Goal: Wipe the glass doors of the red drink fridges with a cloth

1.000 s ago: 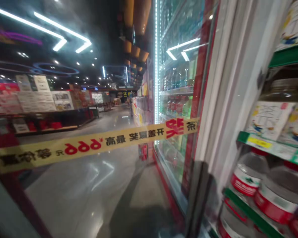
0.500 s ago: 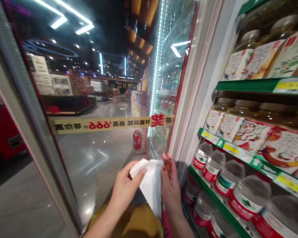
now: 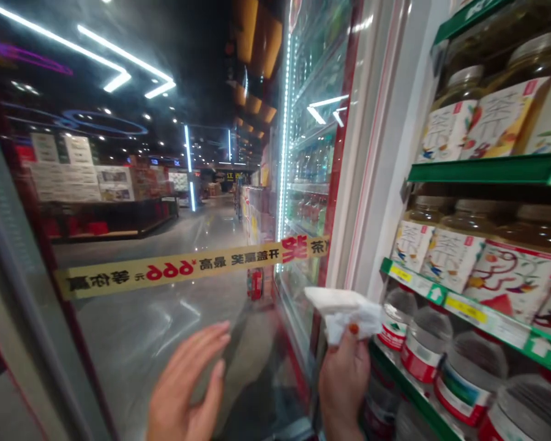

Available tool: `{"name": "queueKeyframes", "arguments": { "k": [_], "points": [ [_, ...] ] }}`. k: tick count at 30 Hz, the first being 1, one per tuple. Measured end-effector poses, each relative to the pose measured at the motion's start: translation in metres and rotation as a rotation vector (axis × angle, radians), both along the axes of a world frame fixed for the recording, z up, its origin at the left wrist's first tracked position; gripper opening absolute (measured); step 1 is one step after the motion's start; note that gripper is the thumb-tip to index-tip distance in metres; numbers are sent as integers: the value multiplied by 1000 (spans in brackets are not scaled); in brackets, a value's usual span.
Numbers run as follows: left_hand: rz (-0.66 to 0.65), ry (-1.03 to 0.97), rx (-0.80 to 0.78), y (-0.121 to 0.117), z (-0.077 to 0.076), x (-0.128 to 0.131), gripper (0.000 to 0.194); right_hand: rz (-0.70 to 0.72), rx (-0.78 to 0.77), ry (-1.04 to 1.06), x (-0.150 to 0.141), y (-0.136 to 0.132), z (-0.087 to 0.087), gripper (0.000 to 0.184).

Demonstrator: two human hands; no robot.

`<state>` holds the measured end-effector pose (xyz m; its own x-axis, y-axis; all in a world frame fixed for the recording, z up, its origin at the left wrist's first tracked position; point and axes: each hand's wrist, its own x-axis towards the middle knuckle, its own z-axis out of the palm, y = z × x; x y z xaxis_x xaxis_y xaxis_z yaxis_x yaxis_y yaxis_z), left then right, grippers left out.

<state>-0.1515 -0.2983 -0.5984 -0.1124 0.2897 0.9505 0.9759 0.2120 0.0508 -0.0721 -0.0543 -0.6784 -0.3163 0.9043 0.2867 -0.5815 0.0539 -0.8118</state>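
A folded white paper tissue (image 3: pixel 342 304) is pinched in my right hand (image 3: pixel 346 373), thumb on top, close to the inner side wall of a drinks cooler. My left hand (image 3: pixel 188 383) is raised at the lower middle, fingers stretched and thumb apart, holding nothing. Behind both hands stands the cooler's glass door (image 3: pixel 133 343), swung outward, with a yellow printed strip (image 3: pixel 220 262) across it whose lettering reads mirrored. My left hand appears in front of the glass; whether it touches is unclear, though a gap seems to show.
To the right, green-edged shelves (image 3: pixel 487 171) hold juice-coloured tea bottles (image 3: pixel 450 128) and red-labelled water bottles (image 3: pixel 425 349). Through the glass I see another lit cooler (image 3: pixel 310 177), a red fire extinguisher (image 3: pixel 256 284), stacked cartons (image 3: pixel 68 177) and a shiny floor (image 3: pixel 165 318).
Both hands have come into view. Half a second ago both were at the tissue; now my left hand has let go and moved left, while my right hand holds it farther right.
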Motion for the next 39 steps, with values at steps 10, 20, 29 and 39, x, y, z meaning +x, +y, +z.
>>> {"name": "queueKeyframes", "arguments": {
  "k": [10,20,29,39],
  "points": [
    [521,257,-22,17,29,-86,91,-657,1211,-494,-68,28,40,88],
    [590,289,-84,12,22,-86,95,-658,1370,-584,-63,8,53,83],
    [591,376,-63,7,29,-85,93,-661,1408,-517,-85,-35,72,93],
    [505,290,10,10,32,-70,83,-731,1269,-566,-87,-36,119,96]
  ]
}}
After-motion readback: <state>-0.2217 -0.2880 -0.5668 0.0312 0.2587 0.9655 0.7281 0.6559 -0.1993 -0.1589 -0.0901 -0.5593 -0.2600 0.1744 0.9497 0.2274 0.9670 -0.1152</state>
